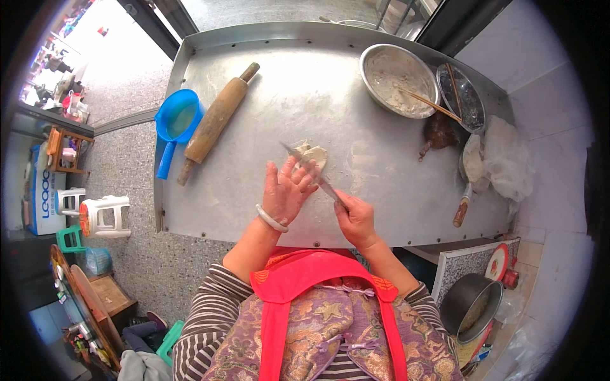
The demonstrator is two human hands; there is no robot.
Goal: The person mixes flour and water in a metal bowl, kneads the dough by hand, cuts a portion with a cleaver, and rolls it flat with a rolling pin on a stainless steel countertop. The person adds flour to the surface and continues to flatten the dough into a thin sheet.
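My right hand (356, 216) is closed on the handle end of a knife or flat metal scraper (328, 189), whose blade runs up and left past the fingers of my left hand. My left hand (289, 188), with a pale bangle at the wrist, is spread palm up with dough residue on its skin; its fingertips meet or overlap the blade, blurred there. Just beyond the fingers, a small lump of dough (316, 155) lies on the metal worktop (267, 209), with crumbs around it.
A wooden rolling pin (217, 121) and a blue dipper (166, 157) lie left. At the right are a steel bowl (369, 81) with floury dough and chopsticks, a second bowl (469, 107), a flour scoop (473, 157) and a plastic bag (507, 159). Raised rims edge the worktop.
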